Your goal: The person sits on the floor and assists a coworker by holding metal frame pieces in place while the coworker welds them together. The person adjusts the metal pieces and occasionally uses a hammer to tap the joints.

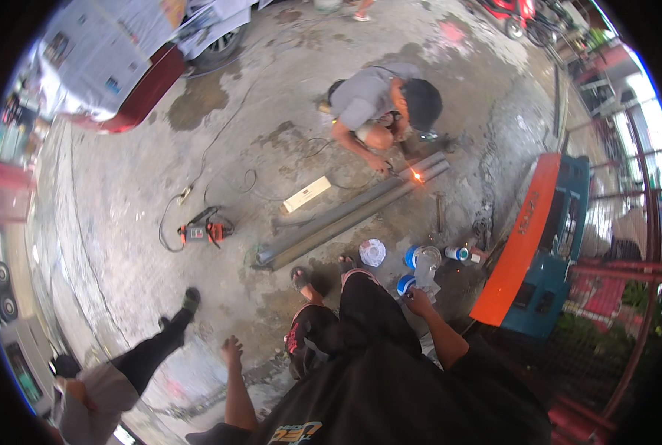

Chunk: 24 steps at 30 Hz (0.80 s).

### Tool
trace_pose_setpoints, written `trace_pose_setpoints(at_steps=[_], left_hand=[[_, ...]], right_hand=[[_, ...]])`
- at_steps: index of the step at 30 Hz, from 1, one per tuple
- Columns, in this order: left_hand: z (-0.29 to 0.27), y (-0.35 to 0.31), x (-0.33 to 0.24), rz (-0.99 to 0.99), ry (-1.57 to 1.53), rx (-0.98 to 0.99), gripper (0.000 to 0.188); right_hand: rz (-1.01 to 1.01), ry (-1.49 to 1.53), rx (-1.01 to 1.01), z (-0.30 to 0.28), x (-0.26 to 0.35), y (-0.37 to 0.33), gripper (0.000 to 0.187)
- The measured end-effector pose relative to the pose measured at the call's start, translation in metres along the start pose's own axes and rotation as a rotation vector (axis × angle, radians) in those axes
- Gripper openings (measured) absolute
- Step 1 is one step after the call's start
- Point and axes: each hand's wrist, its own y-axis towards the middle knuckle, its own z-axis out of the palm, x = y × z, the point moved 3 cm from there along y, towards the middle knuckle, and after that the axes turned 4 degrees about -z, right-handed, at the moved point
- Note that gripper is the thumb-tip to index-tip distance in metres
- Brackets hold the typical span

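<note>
My left hand (232, 351) hangs over the concrete at my left side, fingers loosely apart, holding nothing I can see. On the other side, my right hand (418, 302) is closed, with a small dark spot at its fingers that I cannot make out. It is nearest a blue-and-white can (406, 283) and a clear plastic bag (425, 278). Ahead of my feet, long grey metal tubes (346, 215) lie side by side. A crouching person (379, 107) reaches a hand to the tubes' far end, where a bright orange spark (418, 177) glows.
An orange-and-black welding machine (203, 233) with cables stands left of the tubes. A white box (306, 194) lies behind them, a hammer (440, 213) to their right. An orange-and-teal vehicle panel (528, 245) stands at right. Another person (116, 386) is at lower left; a paper-covered car (134, 81) is behind.
</note>
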Motion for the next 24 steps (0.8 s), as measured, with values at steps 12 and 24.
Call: trace_pose_setpoints(at_steps=[12,24], left_hand=[[0.261,0.012,-0.161,0.482,0.451,0.443,0.041],[0.565,0.136,-0.108,1.003,1.263,0.854,0.039]], right_hand=[[0.059,0.260,-0.350,0.064,-0.040,-0.001,0.032],[-0.489,-0.002,-0.031,0.193,0.018,0.339,0.036]])
